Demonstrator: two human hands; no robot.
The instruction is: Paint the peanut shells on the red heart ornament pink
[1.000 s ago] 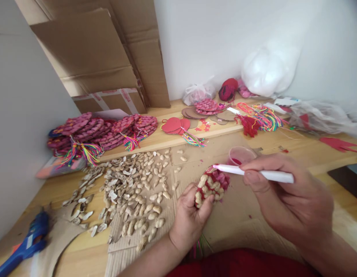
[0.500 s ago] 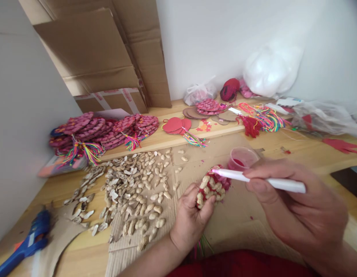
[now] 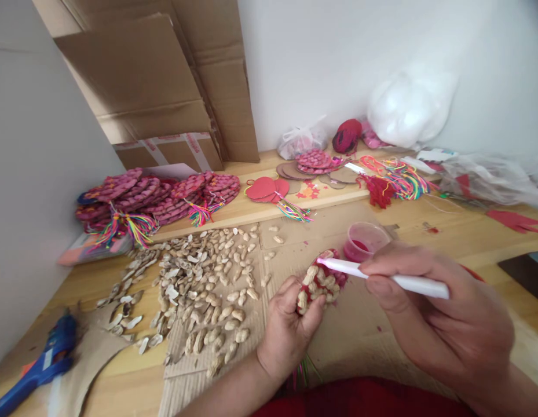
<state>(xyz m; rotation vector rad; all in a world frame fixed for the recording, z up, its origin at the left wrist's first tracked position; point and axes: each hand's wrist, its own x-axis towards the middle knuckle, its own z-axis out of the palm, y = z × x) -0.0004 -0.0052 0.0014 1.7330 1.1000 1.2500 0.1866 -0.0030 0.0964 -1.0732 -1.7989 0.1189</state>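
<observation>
Painting: left hand point(image 3: 288, 333) cupping the peanut-shell-covered round ornament point(image 3: 319, 282), right hand point(image 3: 442, 315) pinching the white-handled brush point(image 3: 381, 276) on it, beside the pink paint cup point(image 3: 365, 240); likely steadier dabbing next.

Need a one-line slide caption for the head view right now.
Left hand holds a peanut-shell ornament while right hand touches a white brush to it.

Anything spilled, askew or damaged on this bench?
Nothing stands out. The peanut shells lie loose on cardboard. The paint cup stands upright; the left hand holds the shell ornament, the right hand the brush.
</observation>
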